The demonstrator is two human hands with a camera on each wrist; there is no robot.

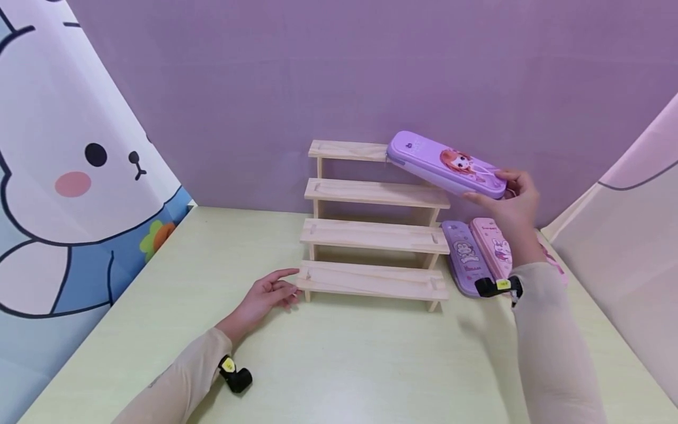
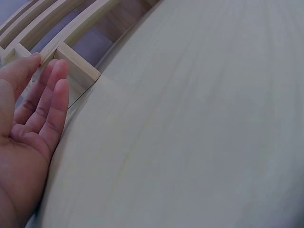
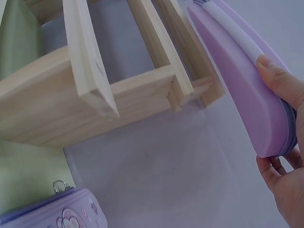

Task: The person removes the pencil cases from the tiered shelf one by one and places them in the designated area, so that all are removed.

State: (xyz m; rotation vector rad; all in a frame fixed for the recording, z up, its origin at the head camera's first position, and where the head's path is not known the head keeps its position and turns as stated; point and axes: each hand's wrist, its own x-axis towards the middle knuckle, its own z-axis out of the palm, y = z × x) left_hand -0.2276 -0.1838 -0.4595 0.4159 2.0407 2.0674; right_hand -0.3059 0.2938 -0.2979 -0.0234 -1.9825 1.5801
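A purple pencil case [image 1: 447,163] with a red-haired girl on its lid is in my right hand [image 1: 511,203], which grips its right end between thumb and fingers. The case is held tilted, its left end overlapping the right part of the top step in the head view. The right wrist view shows the zipped side of this pencil case [image 3: 242,80]. My left hand [image 1: 267,297] touches the left end of the lowest step of a wooden stepped rack [image 1: 373,235]. In the left wrist view its fingertips [image 2: 59,71] lie loosely against the end of the board.
Right of the rack lie a purple pencil case [image 1: 463,256] and a pink pencil case [image 1: 487,232]; another pink item [image 1: 556,265] is mostly hidden behind the right forearm. A purple backdrop [image 1: 238,106] rises behind the pale table [image 1: 339,359].
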